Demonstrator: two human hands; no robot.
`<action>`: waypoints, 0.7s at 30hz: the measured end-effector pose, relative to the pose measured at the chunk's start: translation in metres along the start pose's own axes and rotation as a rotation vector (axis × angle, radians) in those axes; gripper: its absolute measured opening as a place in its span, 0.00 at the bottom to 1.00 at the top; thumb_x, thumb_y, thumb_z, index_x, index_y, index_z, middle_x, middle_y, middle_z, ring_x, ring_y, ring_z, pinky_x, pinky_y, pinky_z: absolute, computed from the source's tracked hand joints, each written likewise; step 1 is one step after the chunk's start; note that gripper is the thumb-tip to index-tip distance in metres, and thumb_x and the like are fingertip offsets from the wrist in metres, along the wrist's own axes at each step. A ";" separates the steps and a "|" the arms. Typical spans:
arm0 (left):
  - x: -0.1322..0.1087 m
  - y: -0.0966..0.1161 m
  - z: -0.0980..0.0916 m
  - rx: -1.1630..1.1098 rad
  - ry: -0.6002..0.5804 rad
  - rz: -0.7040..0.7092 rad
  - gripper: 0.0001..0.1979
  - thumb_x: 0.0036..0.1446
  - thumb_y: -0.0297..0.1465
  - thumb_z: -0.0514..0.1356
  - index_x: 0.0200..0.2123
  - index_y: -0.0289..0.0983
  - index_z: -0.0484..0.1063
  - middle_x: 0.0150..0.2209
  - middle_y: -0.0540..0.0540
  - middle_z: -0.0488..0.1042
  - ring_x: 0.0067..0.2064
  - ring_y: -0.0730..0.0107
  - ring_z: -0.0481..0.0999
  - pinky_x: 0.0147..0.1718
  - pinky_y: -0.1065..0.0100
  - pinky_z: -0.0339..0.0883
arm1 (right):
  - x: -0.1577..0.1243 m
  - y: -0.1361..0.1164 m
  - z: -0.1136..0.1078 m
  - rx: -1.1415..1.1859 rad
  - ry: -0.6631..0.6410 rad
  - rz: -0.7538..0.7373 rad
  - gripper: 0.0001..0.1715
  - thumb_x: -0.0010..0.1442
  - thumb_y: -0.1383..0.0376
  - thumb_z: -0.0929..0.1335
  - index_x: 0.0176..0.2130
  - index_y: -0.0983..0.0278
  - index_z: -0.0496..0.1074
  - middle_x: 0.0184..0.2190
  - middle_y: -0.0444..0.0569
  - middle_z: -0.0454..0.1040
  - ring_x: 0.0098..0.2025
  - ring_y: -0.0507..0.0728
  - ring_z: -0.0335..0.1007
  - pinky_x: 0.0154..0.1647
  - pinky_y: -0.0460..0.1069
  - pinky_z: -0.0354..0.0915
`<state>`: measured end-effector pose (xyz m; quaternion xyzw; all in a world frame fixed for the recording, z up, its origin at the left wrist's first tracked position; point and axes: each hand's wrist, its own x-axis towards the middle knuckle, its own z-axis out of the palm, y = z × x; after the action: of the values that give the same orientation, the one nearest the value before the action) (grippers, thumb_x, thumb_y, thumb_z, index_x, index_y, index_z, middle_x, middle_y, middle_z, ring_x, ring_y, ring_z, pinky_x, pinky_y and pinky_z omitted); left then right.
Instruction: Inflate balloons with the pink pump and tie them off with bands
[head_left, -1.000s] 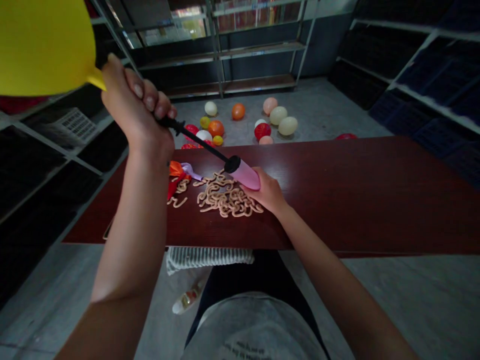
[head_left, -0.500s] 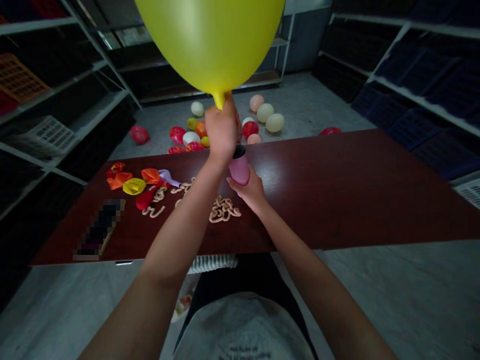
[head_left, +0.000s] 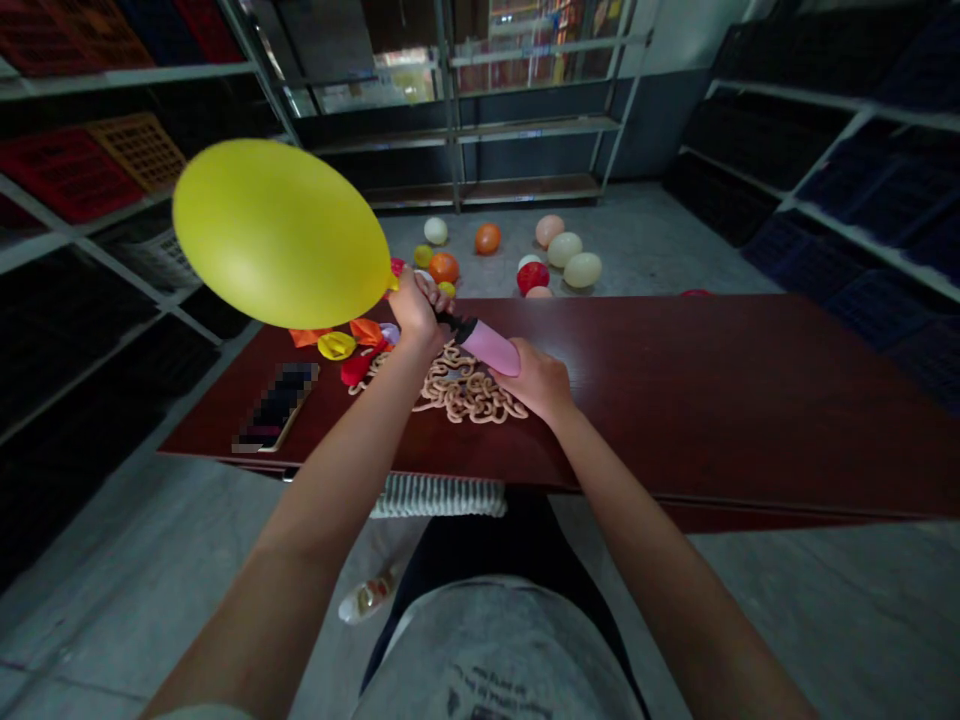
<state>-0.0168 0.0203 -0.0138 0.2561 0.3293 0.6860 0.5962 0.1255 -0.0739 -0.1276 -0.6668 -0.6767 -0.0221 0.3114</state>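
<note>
A large inflated yellow balloon (head_left: 281,235) leans to the upper left, its neck pinched in my left hand (head_left: 414,310). My right hand (head_left: 541,382) is wrapped round the lower end of a pink balloon pump (head_left: 491,348) with a black top. The pump lies tilted, its black end close against my left hand; the nozzle is mostly hidden by the fingers. Under the pump a heap of beige twisting balloons (head_left: 480,395) lies on the dark red table (head_left: 675,390). Left of them are limp balloons, among them a yellow one (head_left: 337,346) and a red one (head_left: 360,367).
A phone (head_left: 277,407) lies near the table's front left edge. Several inflated balloons, such as an orange one (head_left: 487,238) and a cream one (head_left: 583,269), rest on the floor beyond. Shelves with crates (head_left: 135,150) stand on both sides.
The yellow balloon has swung down and left from overhead, so its whole shape now shows. The pump has gone from nearly upright to tilted. The view has shifted, showing more of the back shelves.
</note>
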 end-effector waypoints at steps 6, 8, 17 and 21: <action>0.014 0.046 -0.041 -0.083 0.034 0.052 0.23 0.69 0.36 0.51 0.23 0.39 0.44 0.17 0.55 0.42 0.18 0.77 0.44 0.22 0.68 0.44 | -0.003 -0.007 -0.001 -0.064 -0.016 -0.137 0.25 0.57 0.55 0.71 0.51 0.63 0.71 0.44 0.53 0.80 0.44 0.63 0.77 0.40 0.51 0.66; 0.017 0.065 -0.046 -0.092 0.039 0.063 0.22 0.69 0.35 0.50 0.23 0.39 0.44 0.17 0.55 0.42 0.18 0.76 0.44 0.21 0.68 0.44 | -0.003 -0.009 -0.002 -0.059 -0.022 -0.148 0.24 0.57 0.54 0.72 0.50 0.63 0.71 0.43 0.53 0.80 0.43 0.62 0.78 0.39 0.52 0.66; 0.009 0.125 0.003 0.020 -0.116 0.195 0.23 0.71 0.36 0.45 0.21 0.39 0.46 0.17 0.54 0.41 0.15 0.76 0.44 0.17 0.69 0.45 | 0.000 -0.006 0.000 0.150 -0.051 -0.091 0.31 0.56 0.51 0.72 0.55 0.60 0.68 0.45 0.53 0.79 0.43 0.63 0.78 0.39 0.53 0.69; 0.002 0.108 0.046 0.084 -0.197 0.302 0.24 0.72 0.36 0.44 0.21 0.39 0.47 0.18 0.54 0.42 0.15 0.76 0.44 0.16 0.69 0.44 | 0.002 0.004 0.001 0.237 0.023 0.058 0.27 0.56 0.50 0.71 0.51 0.60 0.69 0.42 0.53 0.79 0.41 0.64 0.78 0.37 0.53 0.68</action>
<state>-0.0526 0.0213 0.0980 0.3932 0.2556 0.7249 0.5045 0.1289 -0.0711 -0.1289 -0.6442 -0.6516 0.0594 0.3962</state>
